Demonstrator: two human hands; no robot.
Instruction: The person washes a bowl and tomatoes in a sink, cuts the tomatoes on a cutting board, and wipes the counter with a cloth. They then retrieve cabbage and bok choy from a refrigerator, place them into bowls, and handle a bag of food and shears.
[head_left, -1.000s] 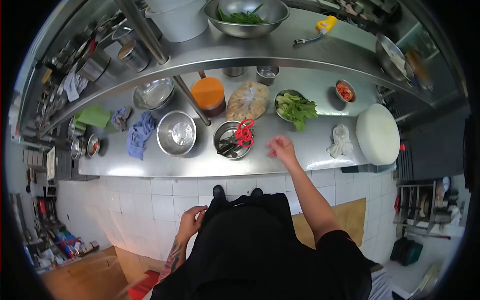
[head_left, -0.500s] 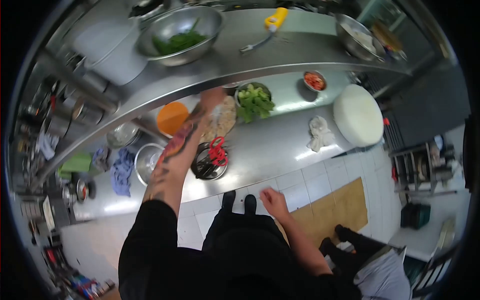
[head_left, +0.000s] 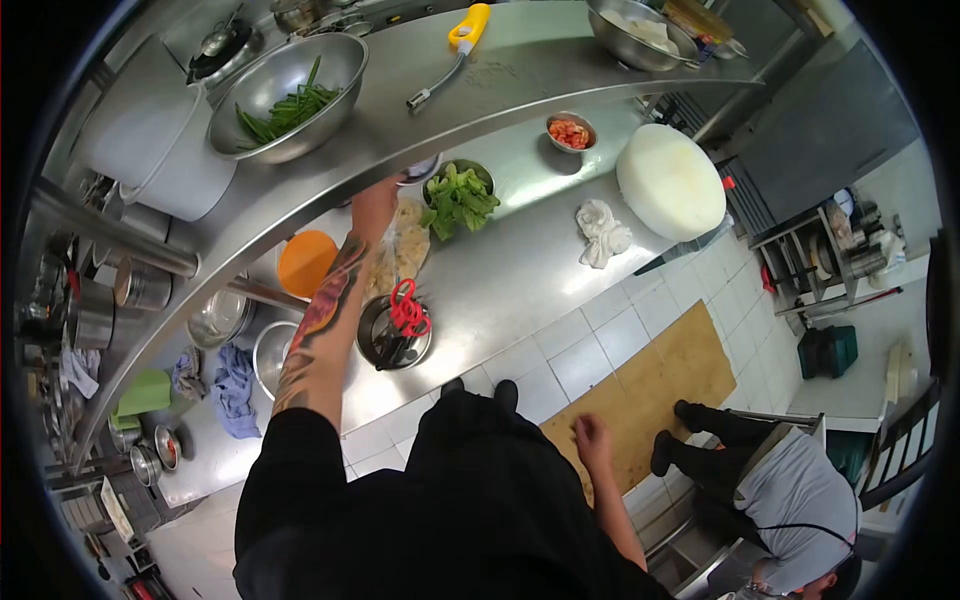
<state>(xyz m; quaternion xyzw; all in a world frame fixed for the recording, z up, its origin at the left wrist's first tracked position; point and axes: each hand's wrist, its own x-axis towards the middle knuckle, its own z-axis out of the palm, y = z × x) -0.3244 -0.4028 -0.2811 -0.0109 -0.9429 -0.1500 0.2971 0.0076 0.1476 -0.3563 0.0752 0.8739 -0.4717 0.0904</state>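
My left hand (head_left: 375,205), at the end of a tattooed arm, reaches in under the raised steel shelf. Its fingers are hidden by the shelf edge, right by the rim of a metal bowl (head_left: 422,170). Below the wrist lies a clear bag of pale food (head_left: 405,250). Beside it stands a bowl of green leaves (head_left: 460,198). An orange round lid or container (head_left: 307,263) is left of the forearm. Nearer me, a dark pot (head_left: 380,340) holds red-handled scissors (head_left: 408,310). My right hand (head_left: 592,437) hangs over the floor, fingers curled in, with nothing showing in it.
The shelf (head_left: 440,130) carries a bowl of green beans (head_left: 290,105), a white bucket (head_left: 160,140) and a yellow-handled lighter (head_left: 468,30). A cloth (head_left: 602,235), a thick white round block (head_left: 672,182) and a bowl of red pieces (head_left: 570,133) are rightward. A person (head_left: 795,490) is bent over behind, at right.
My view has shifted, so the counter sits further left. My left hand stays under the shelf by the metal bowl. My right hand still hangs at my side; the other person shows more.
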